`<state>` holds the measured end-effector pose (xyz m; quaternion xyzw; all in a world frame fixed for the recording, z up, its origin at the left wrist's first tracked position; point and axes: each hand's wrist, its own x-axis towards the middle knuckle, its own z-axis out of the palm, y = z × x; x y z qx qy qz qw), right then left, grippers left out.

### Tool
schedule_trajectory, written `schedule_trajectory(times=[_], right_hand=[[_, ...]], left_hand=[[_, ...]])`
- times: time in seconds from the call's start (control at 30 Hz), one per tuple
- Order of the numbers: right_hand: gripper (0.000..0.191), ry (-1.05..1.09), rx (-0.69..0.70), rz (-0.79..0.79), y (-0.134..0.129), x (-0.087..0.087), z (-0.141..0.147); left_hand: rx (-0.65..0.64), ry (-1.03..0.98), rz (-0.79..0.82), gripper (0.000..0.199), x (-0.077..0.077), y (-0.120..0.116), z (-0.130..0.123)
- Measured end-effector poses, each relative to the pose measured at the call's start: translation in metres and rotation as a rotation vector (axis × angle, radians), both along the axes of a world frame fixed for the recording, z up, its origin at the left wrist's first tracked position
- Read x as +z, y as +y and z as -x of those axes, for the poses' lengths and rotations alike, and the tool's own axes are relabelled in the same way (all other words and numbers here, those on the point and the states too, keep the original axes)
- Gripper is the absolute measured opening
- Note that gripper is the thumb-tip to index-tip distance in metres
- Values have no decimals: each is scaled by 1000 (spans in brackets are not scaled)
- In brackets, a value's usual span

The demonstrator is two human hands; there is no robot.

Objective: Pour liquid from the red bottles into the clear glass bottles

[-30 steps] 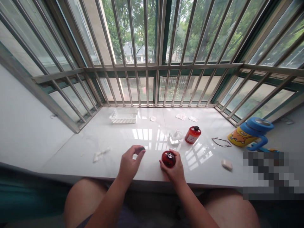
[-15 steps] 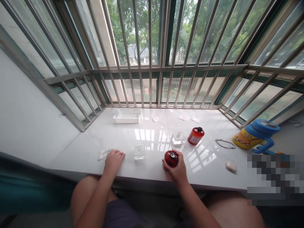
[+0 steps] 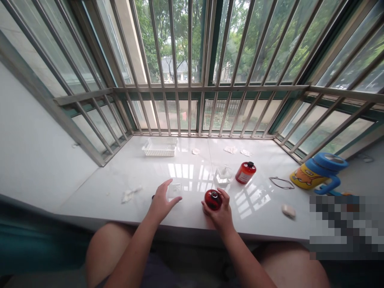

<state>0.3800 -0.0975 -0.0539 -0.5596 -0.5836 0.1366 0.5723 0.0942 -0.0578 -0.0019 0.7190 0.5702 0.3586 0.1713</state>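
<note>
My right hand (image 3: 222,212) is wrapped round a red bottle (image 3: 213,199) near the front edge of the white counter. Seen from above, the bottle's neck shows no black cap. Fingers and thumb spread apart, my left hand (image 3: 163,202) holds nothing and reaches to a clear square glass container (image 3: 175,192). Whether it touches the container, I cannot tell. Just left of this hand a small black thing (image 3: 153,197) lies on the counter, partly hidden by the hand. A second red bottle (image 3: 246,173) with a black cap stands farther back, beside another clear container (image 3: 223,175).
A white perforated basket (image 3: 160,148) sits at the back. Crumpled tissue (image 3: 131,195) lies at left; more white scraps (image 3: 230,150) lie near the window bars. To the right are a thin cord loop (image 3: 282,183), a pale block (image 3: 288,211) and a blue-yellow flask (image 3: 315,172).
My left hand has moved right, from beside the tissue to the clear container, and its fingers have spread. The small black thing now shows on the counter. My right hand keeps the bottle.
</note>
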Motion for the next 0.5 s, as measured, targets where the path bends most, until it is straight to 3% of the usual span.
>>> schedule_trajectory(times=[0.23, 0.37, 0.5], right_hand=[[66, -241, 100, -224, 1, 7, -8], [65, -235, 106, -222, 1, 14, -8], [66, -225, 97, -197, 0, 9, -7]], left_hand=[[-55, 102, -89, 62, -25, 9, -10], [-52, 113, -117, 63, -29, 10, -7], [-29, 113, -118, 65, -28, 11, -6]])
